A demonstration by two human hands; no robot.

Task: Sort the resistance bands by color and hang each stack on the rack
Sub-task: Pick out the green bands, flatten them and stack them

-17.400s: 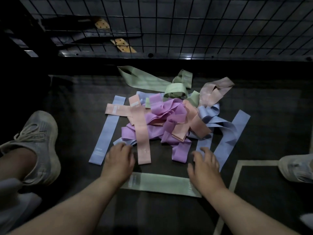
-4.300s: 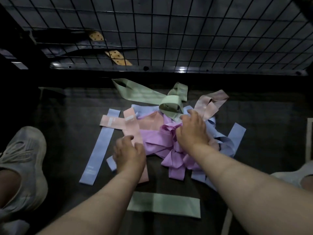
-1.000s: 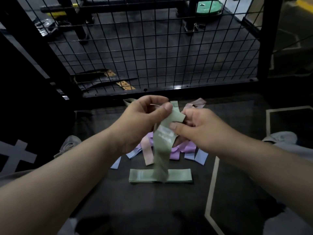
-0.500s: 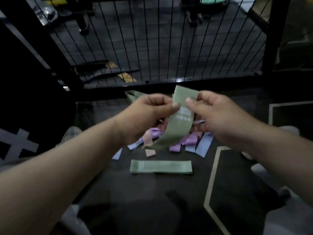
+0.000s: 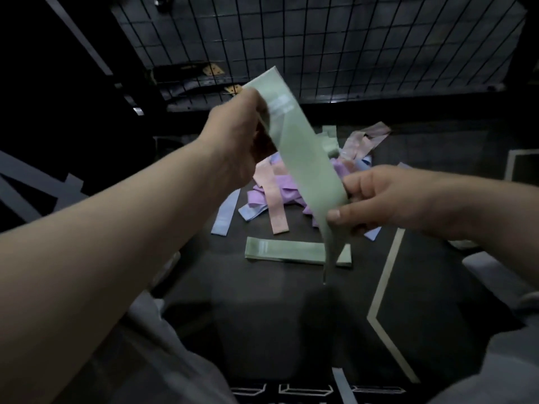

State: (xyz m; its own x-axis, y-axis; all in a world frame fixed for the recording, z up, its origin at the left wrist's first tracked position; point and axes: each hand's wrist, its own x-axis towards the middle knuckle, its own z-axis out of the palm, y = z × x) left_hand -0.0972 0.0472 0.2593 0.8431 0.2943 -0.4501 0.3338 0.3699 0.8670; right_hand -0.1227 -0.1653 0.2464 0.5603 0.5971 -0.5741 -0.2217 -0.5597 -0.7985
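A pale green resistance band (image 5: 303, 147) is stretched flat in the air between both hands. My left hand (image 5: 236, 141) pinches its upper end; my right hand (image 5: 370, 199) grips its lower part, with a tail hanging below. Straight under it on the dark floor lies a flat green band (image 5: 280, 251). Behind that sits the mixed pile (image 5: 280, 185) of pink, purple, blue and green bands, partly hidden by the held band and my right hand.
A black wire-mesh panel (image 5: 320, 45) stands just behind the pile. A pale line (image 5: 385, 275) is marked on the dark floor mat at right. My grey-clad legs fill the bottom left and right corners.
Both hands have pulled apart, drawing the green band out straight: the left hand rose toward the mesh, the right dropped lower and to the right. The camera tilted down.
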